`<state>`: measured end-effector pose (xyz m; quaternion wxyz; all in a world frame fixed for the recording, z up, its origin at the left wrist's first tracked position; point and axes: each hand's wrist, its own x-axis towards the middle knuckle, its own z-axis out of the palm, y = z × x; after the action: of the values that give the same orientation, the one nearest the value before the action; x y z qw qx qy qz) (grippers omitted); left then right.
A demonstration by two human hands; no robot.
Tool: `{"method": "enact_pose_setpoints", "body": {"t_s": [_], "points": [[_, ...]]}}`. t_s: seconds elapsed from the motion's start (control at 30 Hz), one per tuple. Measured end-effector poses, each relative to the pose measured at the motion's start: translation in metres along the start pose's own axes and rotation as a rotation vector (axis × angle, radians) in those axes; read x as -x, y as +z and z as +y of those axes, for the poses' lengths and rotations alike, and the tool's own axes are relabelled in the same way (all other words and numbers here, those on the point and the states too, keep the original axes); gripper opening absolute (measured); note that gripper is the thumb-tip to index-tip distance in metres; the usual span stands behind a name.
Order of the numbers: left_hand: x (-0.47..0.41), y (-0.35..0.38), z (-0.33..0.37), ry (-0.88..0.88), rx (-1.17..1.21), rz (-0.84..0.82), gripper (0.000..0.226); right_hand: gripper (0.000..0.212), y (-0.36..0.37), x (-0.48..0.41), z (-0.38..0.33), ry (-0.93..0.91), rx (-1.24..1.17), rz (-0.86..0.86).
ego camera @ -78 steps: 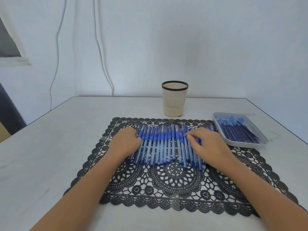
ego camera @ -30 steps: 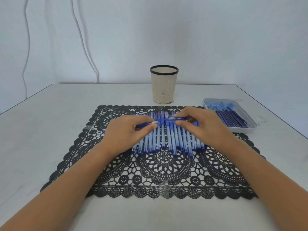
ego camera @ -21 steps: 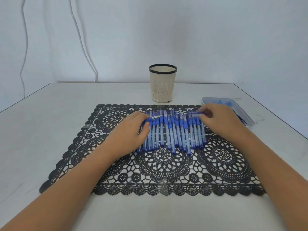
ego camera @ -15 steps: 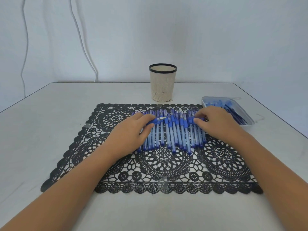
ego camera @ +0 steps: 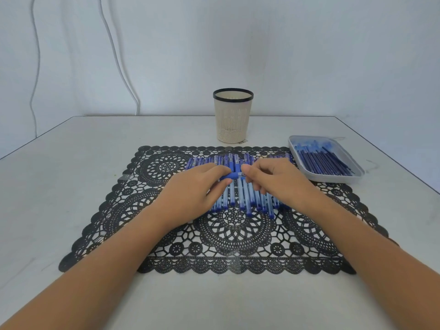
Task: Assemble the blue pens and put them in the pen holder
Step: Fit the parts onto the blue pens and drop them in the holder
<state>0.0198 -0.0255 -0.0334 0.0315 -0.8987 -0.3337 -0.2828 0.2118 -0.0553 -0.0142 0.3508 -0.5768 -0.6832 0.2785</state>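
Observation:
Several blue pens (ego camera: 247,198) lie side by side in a row on a black lace mat (ego camera: 228,234). Above the row, my left hand (ego camera: 195,194) pinches one blue pen (ego camera: 232,175) held sideways. My right hand (ego camera: 273,182) meets it from the right, its thumb and fingertips at the pen's tip end. What my right fingers pinch is too small to make out. The beige pen holder (ego camera: 232,115) with a black rim stands upright behind the mat.
A shallow grey tray (ego camera: 333,179) with several thin dark blue refills sits right of the mat, near the table's right edge. White cables hang down the wall at the back left.
My right hand came back from near the tray to the middle of the row. It now meets the pen that my left hand holds sideways; the camera has shifted a little.

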Motion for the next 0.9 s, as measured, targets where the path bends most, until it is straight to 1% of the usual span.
{"method": "enact_pose_setpoints", "body": {"t_s": [0.1, 0.23, 0.3, 0.37, 0.43, 0.47, 0.53, 0.63, 0.67, 0.7, 0.73, 0.8, 0.83, 0.9], "points": [[-0.0003, 0.0003, -0.0006, 0.007, 0.010, -0.013, 0.044, 0.027, 0.0000, 0.0000, 0.0011, -0.014, -0.057, -0.024], [-0.0014, -0.0006, -0.0027, -0.018, 0.087, -0.032, 0.047, 0.024, 0.0002, 0.0017, 0.0004, -0.118, 0.003, 0.027], [-0.0029, -0.0013, -0.0026, -0.031, 0.148, -0.030, 0.045, 0.020, 0.0000, 0.0022, 0.0011, -0.196, 0.039, 0.067], [-0.0042, -0.0032, -0.0027, -0.081, 0.263, -0.060, 0.038, 0.012, -0.0001, 0.0027, 0.0006, -0.272, 0.046, 0.095], [-0.0054, -0.0057, -0.0039, -0.134, 0.381, -0.096, 0.039, 0.005, 0.0009, 0.0030, 0.0004, -0.322, 0.051, 0.114], [-0.0054, -0.0064, -0.0044, -0.141, 0.385, -0.099, 0.040, 0.003, 0.0018, 0.0032, 0.0005, -0.334, 0.056, 0.122], [-0.0047, -0.0057, -0.0052, -0.131, 0.294, -0.084, 0.039, 0.005, 0.0037, 0.0033, 0.0009, -0.313, 0.059, 0.132], [-0.0024, -0.0028, -0.0060, -0.099, 0.141, -0.078, 0.041, 0.032, 0.0046, 0.0022, 0.0010, -0.150, 0.076, 0.083], [-0.0018, -0.0025, -0.0060, -0.087, 0.118, -0.077, 0.044, 0.037, 0.0038, 0.0020, 0.0014, -0.104, 0.074, 0.048], [-0.0016, -0.0020, -0.0061, -0.076, 0.107, -0.070, 0.047, 0.036, 0.0025, 0.0019, 0.0016, -0.080, 0.064, 0.017], [-0.0015, -0.0019, -0.0064, -0.070, 0.105, -0.063, 0.048, 0.031, 0.0014, 0.0016, 0.0017, -0.079, 0.045, -0.006], [-0.0017, -0.0017, -0.0076, -0.074, 0.110, -0.049, 0.043, 0.013, -0.0007, 0.0013, 0.0014, -0.093, -0.019, -0.054], [-0.0019, -0.0018, -0.0077, -0.075, 0.109, -0.040, 0.042, 0.008, -0.0010, 0.0013, 0.0008, -0.093, -0.049, -0.072], [-0.0015, -0.0017, -0.0070, -0.061, 0.104, -0.024, 0.044, 0.009, 0.0012, 0.0010, 0.0005, -0.084, -0.064, -0.065]]}}
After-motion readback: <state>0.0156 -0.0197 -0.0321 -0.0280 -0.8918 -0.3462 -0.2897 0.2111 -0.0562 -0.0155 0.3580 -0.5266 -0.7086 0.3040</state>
